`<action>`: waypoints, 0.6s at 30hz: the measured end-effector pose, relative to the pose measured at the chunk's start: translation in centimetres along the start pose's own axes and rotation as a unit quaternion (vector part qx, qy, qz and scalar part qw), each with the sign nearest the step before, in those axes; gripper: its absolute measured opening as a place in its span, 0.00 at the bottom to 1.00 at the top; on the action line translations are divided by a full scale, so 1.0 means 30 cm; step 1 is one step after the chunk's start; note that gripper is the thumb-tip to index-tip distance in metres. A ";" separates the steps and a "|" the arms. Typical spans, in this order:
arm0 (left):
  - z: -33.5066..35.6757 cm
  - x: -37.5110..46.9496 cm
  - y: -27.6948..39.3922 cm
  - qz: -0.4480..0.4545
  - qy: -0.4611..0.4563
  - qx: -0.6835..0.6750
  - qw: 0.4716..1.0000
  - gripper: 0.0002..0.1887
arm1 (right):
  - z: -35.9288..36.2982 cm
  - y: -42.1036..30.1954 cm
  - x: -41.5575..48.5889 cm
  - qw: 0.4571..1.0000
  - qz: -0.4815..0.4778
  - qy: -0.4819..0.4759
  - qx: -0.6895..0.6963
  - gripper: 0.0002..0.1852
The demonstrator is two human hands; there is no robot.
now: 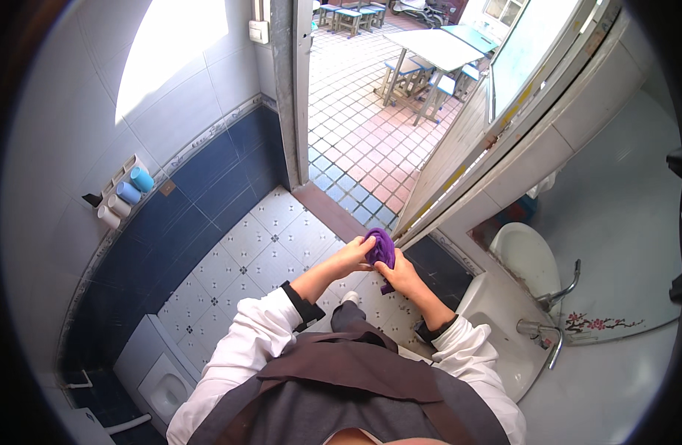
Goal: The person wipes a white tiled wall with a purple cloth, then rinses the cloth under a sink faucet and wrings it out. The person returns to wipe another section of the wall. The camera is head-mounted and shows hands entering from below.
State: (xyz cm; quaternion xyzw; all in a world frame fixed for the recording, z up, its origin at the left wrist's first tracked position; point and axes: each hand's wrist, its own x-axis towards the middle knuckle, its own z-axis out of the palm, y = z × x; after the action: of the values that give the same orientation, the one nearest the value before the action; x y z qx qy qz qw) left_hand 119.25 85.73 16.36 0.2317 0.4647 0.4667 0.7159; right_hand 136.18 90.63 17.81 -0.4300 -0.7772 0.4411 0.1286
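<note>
A purple cloth (pixel 381 247), bunched into a twisted bundle, is held between both hands in front of the body, over the tiled floor near the doorway. My left hand (pixel 356 256) grips its left side, the thumb lying on top. Around the lower right side of the bundle closes my right hand (pixel 393 271). A short end of the cloth hangs below the right hand. The fingers under the cloth are partly hidden.
On the right, a white washbasin (pixel 494 345) with a metal faucet (pixel 544 334) stands below a wall mirror. An open door (pixel 446 161) borders the doorway. A squat toilet (pixel 168 389) is at lower left; a cup rack (pixel 118 178) hangs on the left wall. Tables and stools stand outside.
</note>
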 end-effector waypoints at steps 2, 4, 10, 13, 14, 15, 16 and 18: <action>-0.066 0.095 0.134 0.053 0.008 -0.005 0.999 0.27 | -0.044 -0.046 0.194 0.999 -0.015 -0.027 -0.010 0.27; -0.121 0.203 0.292 0.119 0.005 0.013 0.993 0.31 | -0.132 -0.089 0.396 0.996 -0.044 -0.073 0.017 0.26; -0.198 0.521 0.757 0.164 0.187 0.099 0.963 0.25 | -0.359 -0.261 1.021 0.982 -0.086 -0.150 0.080 0.22; -0.304 0.720 0.975 0.173 0.266 0.142 0.938 0.23 | -0.393 -0.279 1.357 0.984 -0.110 -0.114 0.078 0.21; -0.349 0.801 1.036 0.187 0.276 0.188 0.924 0.23 | -0.395 -0.270 1.476 0.987 -0.099 -0.095 0.083 0.21; -0.404 0.885 1.095 0.205 0.284 0.209 0.913 0.23 | -0.397 -0.256 1.596 0.992 -0.054 -0.078 0.081 0.20; -0.473 0.978 1.169 0.190 0.295 0.232 0.907 0.22 | -0.416 -0.235 1.722 0.987 -0.064 -0.099 0.108 0.19; -0.597 1.176 1.294 0.187 0.267 0.204 0.923 0.21 | -0.447 -0.202 1.963 0.993 -0.104 -0.049 0.028 0.20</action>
State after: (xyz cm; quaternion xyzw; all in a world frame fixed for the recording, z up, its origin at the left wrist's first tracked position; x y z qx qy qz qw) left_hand 90.54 132.82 21.99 0.3219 0.6722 0.5318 0.4021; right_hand 105.41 142.92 19.81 -0.3210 -0.8103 0.4675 0.1476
